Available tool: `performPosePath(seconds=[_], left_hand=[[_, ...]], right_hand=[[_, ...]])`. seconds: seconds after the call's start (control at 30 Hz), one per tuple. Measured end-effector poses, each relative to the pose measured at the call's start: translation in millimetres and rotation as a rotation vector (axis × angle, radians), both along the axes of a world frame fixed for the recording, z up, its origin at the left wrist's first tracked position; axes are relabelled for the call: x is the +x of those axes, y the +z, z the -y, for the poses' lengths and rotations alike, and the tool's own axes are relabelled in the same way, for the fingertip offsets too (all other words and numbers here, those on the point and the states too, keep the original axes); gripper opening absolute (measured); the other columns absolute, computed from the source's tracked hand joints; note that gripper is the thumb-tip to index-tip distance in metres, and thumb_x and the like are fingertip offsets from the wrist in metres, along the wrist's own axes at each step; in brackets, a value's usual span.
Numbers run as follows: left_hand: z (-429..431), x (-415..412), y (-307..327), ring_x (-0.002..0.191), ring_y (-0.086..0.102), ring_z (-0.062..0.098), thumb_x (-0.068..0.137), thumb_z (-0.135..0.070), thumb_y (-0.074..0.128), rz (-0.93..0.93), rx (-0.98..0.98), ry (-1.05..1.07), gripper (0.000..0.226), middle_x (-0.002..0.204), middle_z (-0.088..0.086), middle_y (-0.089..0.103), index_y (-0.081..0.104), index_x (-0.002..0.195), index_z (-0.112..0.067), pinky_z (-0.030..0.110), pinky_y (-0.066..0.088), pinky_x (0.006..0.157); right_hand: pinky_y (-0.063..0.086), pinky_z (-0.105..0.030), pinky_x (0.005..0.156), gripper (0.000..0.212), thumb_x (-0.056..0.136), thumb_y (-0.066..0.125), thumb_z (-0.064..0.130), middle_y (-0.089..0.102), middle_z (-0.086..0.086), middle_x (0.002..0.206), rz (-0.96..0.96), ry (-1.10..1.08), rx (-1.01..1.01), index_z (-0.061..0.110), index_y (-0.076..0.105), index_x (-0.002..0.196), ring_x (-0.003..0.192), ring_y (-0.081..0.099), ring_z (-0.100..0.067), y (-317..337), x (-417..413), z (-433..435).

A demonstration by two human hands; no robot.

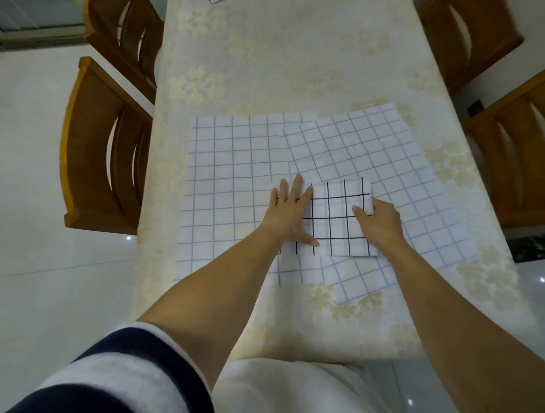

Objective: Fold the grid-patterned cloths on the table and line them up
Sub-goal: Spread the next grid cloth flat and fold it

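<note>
A small folded white cloth with a black grid (336, 224) lies on top of two larger spread cloths. My left hand (290, 210) presses flat on its left part, fingers spread. At the folded cloth's right edge, my right hand (379, 219) rests with fingers curled on the fabric. Under them, a white cloth with a blue grid (230, 182) lies flat to the left, and a second blue-grid cloth (383, 153) lies skewed to the right, overlapping the first.
The long table (265, 59) has a cream floral cover. Wooden chairs stand at the left (103, 153) and at the right (507, 159). A corner of another grid cloth (215, 1) shows at the table's far end.
</note>
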State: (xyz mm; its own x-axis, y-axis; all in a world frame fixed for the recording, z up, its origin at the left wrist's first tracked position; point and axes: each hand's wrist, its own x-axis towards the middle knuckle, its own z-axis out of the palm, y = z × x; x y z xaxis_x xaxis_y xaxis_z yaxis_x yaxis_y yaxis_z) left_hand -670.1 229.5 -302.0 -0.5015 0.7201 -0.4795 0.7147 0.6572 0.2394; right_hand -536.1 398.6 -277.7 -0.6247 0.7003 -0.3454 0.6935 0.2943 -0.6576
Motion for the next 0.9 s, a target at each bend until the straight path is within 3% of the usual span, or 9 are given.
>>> performPosePath(seconds=[0.1, 0.33, 0.43, 0.57, 0.7, 0.77, 0.83, 0.9], left_hand=[[-1, 3, -2, 0.151, -0.027, 0.036, 0.07, -0.075, 0.073, -0.038, 0.013, -0.017, 0.137, 0.166, 0.008, -0.025, -0.012, 0.161, -0.017, 0.051, -0.012, 0.124], [-18, 7, 9, 0.148, -0.029, 0.044, 0.059, -0.062, 0.09, 0.069, -0.126, 0.036, 0.154, 0.162, 0.009, -0.034, -0.023, 0.157, -0.027, 0.061, -0.009, 0.122], [-23, 9, 14, 0.148, -0.029, 0.044, 0.058, -0.058, 0.092, 0.072, -0.147, 0.057, 0.157, 0.162, 0.007, -0.035, -0.027, 0.156, -0.029, 0.063, -0.008, 0.121], [-16, 10, 12, 0.15, -0.025, 0.041, 0.06, -0.058, 0.091, 0.086, -0.024, 0.091, 0.154, 0.164, 0.007, -0.031, -0.023, 0.158, -0.024, 0.058, -0.007, 0.123], [16, -4, 1, 0.155, -0.015, 0.03, 0.076, -0.058, 0.08, 0.07, 0.22, 0.105, 0.131, 0.168, 0.006, -0.018, -0.01, 0.161, -0.014, 0.046, -0.003, 0.127], [33, -12, 0, 0.157, -0.005, 0.026, 0.09, -0.045, 0.073, 0.1, 0.302, 0.168, 0.11, 0.17, 0.003, -0.011, -0.003, 0.162, -0.013, 0.041, 0.004, 0.127], [47, -18, 0, 0.156, 0.006, 0.021, 0.099, -0.024, 0.062, 0.13, 0.384, 0.26, 0.087, 0.171, 0.001, -0.002, 0.003, 0.163, -0.016, 0.037, 0.015, 0.126], [55, -23, -1, 0.154, 0.019, 0.02, 0.102, -0.01, 0.052, 0.127, 0.437, 0.345, 0.076, 0.17, 0.002, 0.009, 0.008, 0.163, -0.018, 0.036, 0.025, 0.123]], right_hand=[[0.042, -0.025, 0.076, 0.029, 0.1, 0.057, 0.027, 0.07, -0.01, 0.099, -0.038, 0.015, 0.107, 0.004, 0.067, 0.115, 0.089, 0.062, -0.022, 14, -3, 5], [0.041, -0.023, 0.067, 0.027, 0.102, 0.05, 0.03, 0.067, -0.004, 0.094, -0.039, 0.178, 0.16, 0.007, 0.059, 0.114, 0.088, 0.06, -0.021, 25, -15, 27], [0.048, -0.029, 0.073, 0.035, 0.102, 0.048, 0.029, 0.069, -0.006, 0.104, -0.041, 0.236, 0.173, 0.014, 0.055, 0.132, 0.086, 0.059, -0.018, 26, -23, 42], [0.056, -0.043, 0.079, 0.046, 0.102, 0.043, 0.03, 0.068, -0.01, 0.109, 0.034, 0.294, 0.255, 0.018, 0.042, 0.146, 0.094, 0.064, -0.028, 26, -34, 57], [0.052, -0.043, 0.082, 0.053, 0.103, 0.041, 0.026, 0.065, -0.017, 0.119, 0.134, 0.372, 0.343, 0.015, 0.029, 0.153, 0.105, 0.062, -0.035, 29, -45, 78], [0.05, -0.042, 0.081, 0.053, 0.103, 0.041, 0.026, 0.064, -0.018, 0.12, 0.164, 0.403, 0.353, 0.013, 0.027, 0.153, 0.105, 0.061, -0.036, 28, -53, 92], [0.052, -0.043, 0.084, 0.057, 0.103, 0.042, 0.034, 0.065, -0.016, 0.117, 0.137, 0.44, 0.271, 0.014, 0.024, 0.154, 0.105, 0.062, -0.034, 21, -61, 104], [0.051, -0.042, 0.091, 0.068, 0.102, 0.042, 0.047, 0.066, -0.011, 0.111, 0.061, 0.442, 0.042, 0.015, 0.017, 0.157, 0.106, 0.062, -0.027, 16, -66, 111]])
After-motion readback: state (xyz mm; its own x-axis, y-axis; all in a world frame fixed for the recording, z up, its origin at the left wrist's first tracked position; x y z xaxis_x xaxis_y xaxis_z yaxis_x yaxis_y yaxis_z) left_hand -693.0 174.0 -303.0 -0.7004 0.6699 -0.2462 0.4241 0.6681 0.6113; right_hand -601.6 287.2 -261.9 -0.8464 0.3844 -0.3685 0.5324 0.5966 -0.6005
